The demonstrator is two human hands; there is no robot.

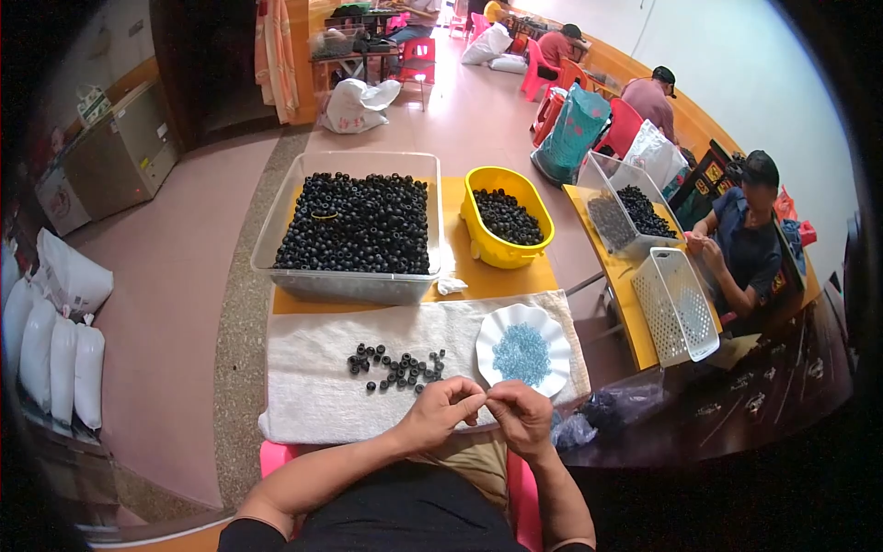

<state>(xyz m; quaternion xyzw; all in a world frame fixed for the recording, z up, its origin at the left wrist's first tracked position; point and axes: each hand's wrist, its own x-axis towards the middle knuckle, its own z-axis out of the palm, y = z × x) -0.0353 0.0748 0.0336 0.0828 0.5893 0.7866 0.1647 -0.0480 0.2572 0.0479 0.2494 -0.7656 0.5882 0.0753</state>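
Observation:
My left hand (446,405) and my right hand (521,416) meet at the fingertips over the near edge of a white cloth (313,386). Both are closed in a pinch; whatever sits between the fingers is too small to make out. Just beyond my right hand stands a white scalloped plate (487,333) holding a heap of tiny clear-blue pieces (522,354). Loose small black round parts (397,366), some showing a hole, lie scattered on the cloth beyond my left hand.
Behind the cloth stand a clear plastic bin (359,287) full of black parts and a yellow tub (501,256) with more. A crumpled tissue (451,284) lies between them. At right, a person (750,235) works beside a white basket (664,313) and another clear bin (612,170).

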